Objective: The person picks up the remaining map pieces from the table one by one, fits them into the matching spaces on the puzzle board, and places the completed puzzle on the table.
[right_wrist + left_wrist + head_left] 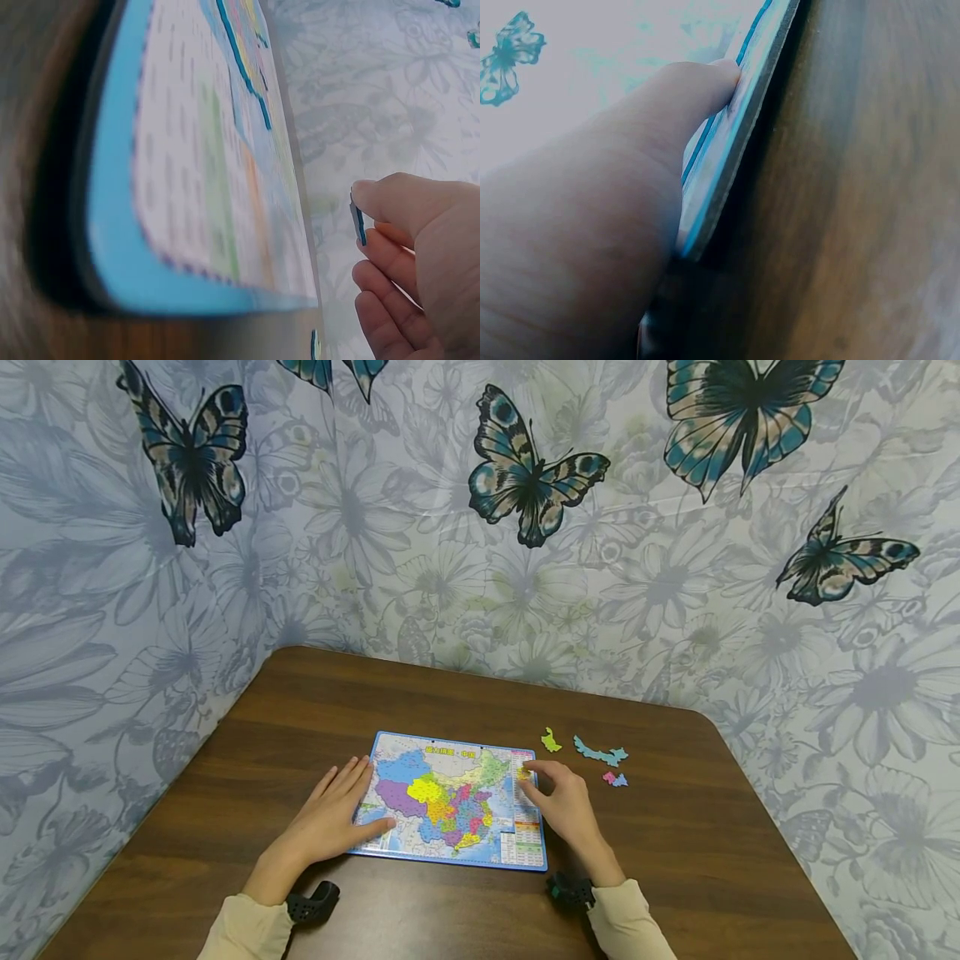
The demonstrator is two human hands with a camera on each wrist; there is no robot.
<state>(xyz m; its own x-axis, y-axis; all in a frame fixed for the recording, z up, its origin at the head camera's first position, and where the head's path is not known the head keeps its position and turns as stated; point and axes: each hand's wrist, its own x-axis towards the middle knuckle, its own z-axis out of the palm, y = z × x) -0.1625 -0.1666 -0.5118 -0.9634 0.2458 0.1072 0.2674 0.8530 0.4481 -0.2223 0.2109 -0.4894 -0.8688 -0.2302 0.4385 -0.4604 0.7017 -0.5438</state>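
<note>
A map puzzle board (pixel 453 762) with a blue rim lies on the table, its colored regions largely filled. My left hand (pixel 330 818) rests along the board's left edge with the fingers straight. The left thumb (pixel 709 82) presses on the board's face in the left wrist view. Over the right edge of the board, my right hand (pixel 567 806) pinches a small puzzle piece (pixel 358 219) between thumb and index finger. The piece looks yellow in the head view and shows edge-on in the right wrist view; its exact shape is hidden.
Loose pieces lie right of the board: a green one (pixel 551 741), a long light blue one (pixel 600 753), a pink one (pixel 608 777) and a small blue one (pixel 619 781). A butterfly-patterned wall covering (pixel 420 568) stands behind the brown table (pixel 420 893).
</note>
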